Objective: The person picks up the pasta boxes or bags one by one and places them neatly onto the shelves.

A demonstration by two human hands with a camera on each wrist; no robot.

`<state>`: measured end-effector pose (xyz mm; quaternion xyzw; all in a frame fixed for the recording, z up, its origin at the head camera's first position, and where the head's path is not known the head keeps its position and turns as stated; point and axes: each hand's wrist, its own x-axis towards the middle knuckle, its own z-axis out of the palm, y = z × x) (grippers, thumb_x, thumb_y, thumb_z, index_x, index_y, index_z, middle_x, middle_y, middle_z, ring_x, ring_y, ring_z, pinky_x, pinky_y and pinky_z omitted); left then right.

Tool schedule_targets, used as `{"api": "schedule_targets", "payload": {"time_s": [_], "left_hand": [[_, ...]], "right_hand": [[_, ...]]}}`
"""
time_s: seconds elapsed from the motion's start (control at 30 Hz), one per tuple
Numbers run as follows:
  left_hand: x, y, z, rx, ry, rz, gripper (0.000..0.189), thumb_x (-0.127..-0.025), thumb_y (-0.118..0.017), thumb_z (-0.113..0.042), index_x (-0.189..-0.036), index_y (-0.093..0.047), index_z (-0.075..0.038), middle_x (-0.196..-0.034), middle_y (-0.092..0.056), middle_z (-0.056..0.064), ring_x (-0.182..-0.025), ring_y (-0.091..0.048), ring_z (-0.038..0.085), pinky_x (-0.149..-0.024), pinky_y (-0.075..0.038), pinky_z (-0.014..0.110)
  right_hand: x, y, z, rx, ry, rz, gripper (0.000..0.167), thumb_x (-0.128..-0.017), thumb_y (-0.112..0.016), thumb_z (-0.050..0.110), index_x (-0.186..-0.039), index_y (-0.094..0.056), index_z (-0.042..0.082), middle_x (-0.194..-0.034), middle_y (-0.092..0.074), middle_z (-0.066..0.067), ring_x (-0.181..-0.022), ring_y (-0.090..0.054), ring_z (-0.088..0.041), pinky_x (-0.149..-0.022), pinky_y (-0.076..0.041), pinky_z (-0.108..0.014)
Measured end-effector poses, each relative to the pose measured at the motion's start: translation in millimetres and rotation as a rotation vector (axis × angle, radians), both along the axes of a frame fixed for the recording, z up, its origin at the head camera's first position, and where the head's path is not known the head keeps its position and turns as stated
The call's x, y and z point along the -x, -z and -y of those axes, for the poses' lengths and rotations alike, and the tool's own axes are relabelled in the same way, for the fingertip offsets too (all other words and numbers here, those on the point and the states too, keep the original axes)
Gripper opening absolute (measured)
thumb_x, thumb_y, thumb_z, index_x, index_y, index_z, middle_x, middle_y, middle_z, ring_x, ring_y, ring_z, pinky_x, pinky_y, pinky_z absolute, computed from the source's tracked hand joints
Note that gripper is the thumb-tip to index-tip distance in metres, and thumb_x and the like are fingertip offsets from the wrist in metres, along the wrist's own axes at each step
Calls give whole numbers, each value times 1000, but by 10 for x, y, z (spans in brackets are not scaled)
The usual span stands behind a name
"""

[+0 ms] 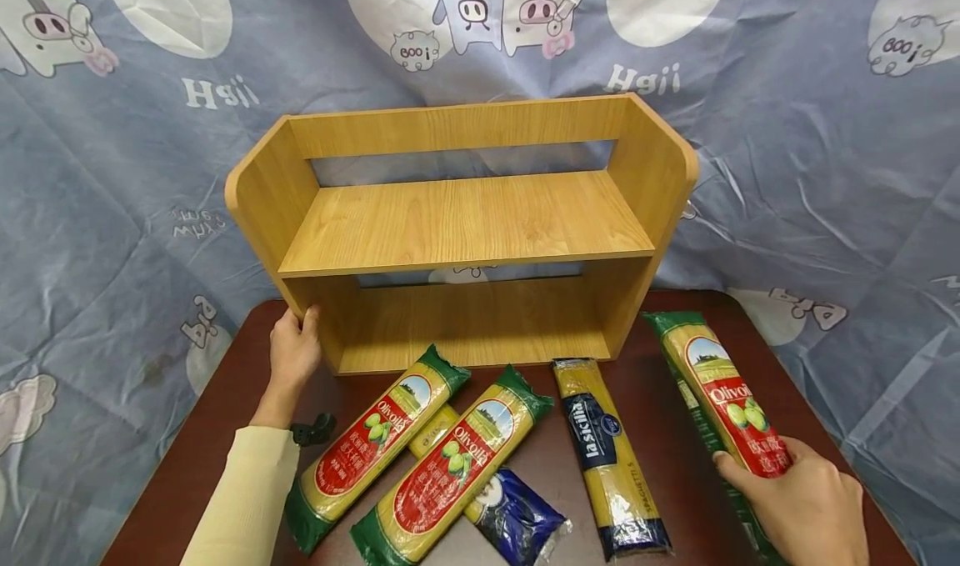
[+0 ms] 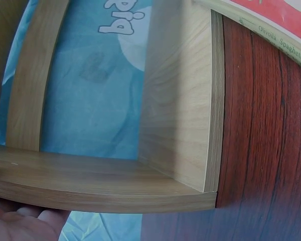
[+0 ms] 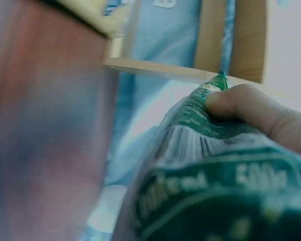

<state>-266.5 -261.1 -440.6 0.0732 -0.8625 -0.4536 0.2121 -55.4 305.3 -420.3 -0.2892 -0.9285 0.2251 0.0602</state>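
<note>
On the left, my left hand point(image 1: 295, 351) grips the front edge of the left side panel of a two-tier wooden shelf point(image 1: 465, 224). In the left wrist view, the thumb shows inside that panel point(image 2: 100, 188) and the fingers point(image 2: 50, 221) outside it. At the right, my right hand point(image 1: 810, 499) holds a green-ended Olivoila spaghetti packet point(image 1: 731, 391) by its lower part, thumb on one side. The packet is tilted, its far end pointing toward the backdrop. The right wrist view shows its green printed back point(image 3: 205, 175), partly blurred.
Two more Olivoila packets point(image 1: 378, 445) point(image 1: 457, 466) lie slanted before the shelf, the second across a blue-and-yellow packet point(image 1: 517, 508). A La Sicilia spaghetti packet point(image 1: 607, 458) lies right of them. A small black object point(image 1: 313, 429) is by the left wrist. A patterned cloth point(image 1: 817, 174) hangs behind the dark table point(image 1: 202, 483).
</note>
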Motion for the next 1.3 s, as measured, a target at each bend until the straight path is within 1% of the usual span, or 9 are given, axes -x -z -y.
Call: {"api": "schedule_targets", "payload": {"time_s": [0.1, 0.37, 0.47, 0.6, 0.73, 0.83, 0.93, 1.1, 1.3], "left_hand": [[-9, 5, 7, -1, 6, 3, 41, -108, -48, -32, -106, -63, 6, -103, -70, 29, -98, -66, 37, -79, -46, 44], [-4, 7, 13, 9, 14, 7, 40, -108, -49, -30, -108, -63, 7, -104, -70, 30, -99, -66, 41, -81, -47, 49], [-8, 5, 12, 14, 11, 9, 40, -108, -49, -30, -108, -63, 7, -103, -70, 30, -98, -67, 40, -80, -47, 47], [-10, 1, 12, 10, 8, 13, 40, -109, -48, -30, -109, -64, 7, -104, -70, 29, -97, -67, 38, -77, -48, 44], [-7, 6, 14, 4, 14, 19, 41, -109, -47, -31, -111, -64, 7, -105, -70, 29, -98, -67, 38, -76, -48, 41], [-5, 9, 16, 3, 15, 19, 41, -109, -47, -31, -111, -63, 7, -105, -70, 29, -99, -67, 38, -77, -47, 43], [-4, 8, 18, 1, 17, 18, 40, -109, -48, -31, -111, -63, 7, -105, -70, 29, -99, -67, 40, -80, -48, 47], [-8, 2, 20, -13, 25, 18, 39, -109, -48, -29, -112, -62, 7, -106, -69, 31, -101, -66, 42, -84, -49, 51], [-8, 1, 10, -11, 25, 17, 39, -109, -48, -29, -113, -62, 7, -107, -69, 31, -102, -66, 42, -85, -48, 51]], "right_hand": [[-19, -145, 37, -37, -7, -34, 88, -76, -82, 57, -116, -53, -17, -83, -65, -29, -67, -55, -35, -57, -49, -48], [-105, -509, 181, -83, 6, -97, 88, -76, -85, 49, -126, -51, -15, -95, -63, -36, -74, -56, -41, -70, -45, -57], [-123, -639, 219, -112, -15, -140, 85, -75, -86, 47, -124, -52, -14, -95, -63, -36, -73, -55, -41, -65, -45, -54], [-119, -797, 272, -141, -55, -206, 82, -75, -87, 44, -122, -54, -15, -94, -63, -35, -72, -54, -40, -53, -42, -43], [-82, -932, 349, -140, -62, -219, 84, -75, -87, 44, -125, -53, -14, -98, -62, -36, -76, -53, -43, -52, -44, -44], [-37, -1005, 410, -140, -72, -221, 85, -77, -86, 44, -127, -51, -14, -104, -59, -37, -82, -52, -46, -58, -49, -52], [1, -1054, 456, -146, -97, -244, 84, -77, -86, 43, -128, -51, -14, -107, -59, -37, -84, -52, -47, -58, -49, -51], [32, -1105, 510, -148, -142, -280, 83, -75, -87, 45, -127, -55, -11, -105, -63, -35, -81, -55, -44, -53, -40, -38], [67, -1102, 542, -126, -169, -257, 87, -75, -86, 49, -129, -54, -11, -105, -62, -35, -79, -55, -41, -51, -40, -34]]}}
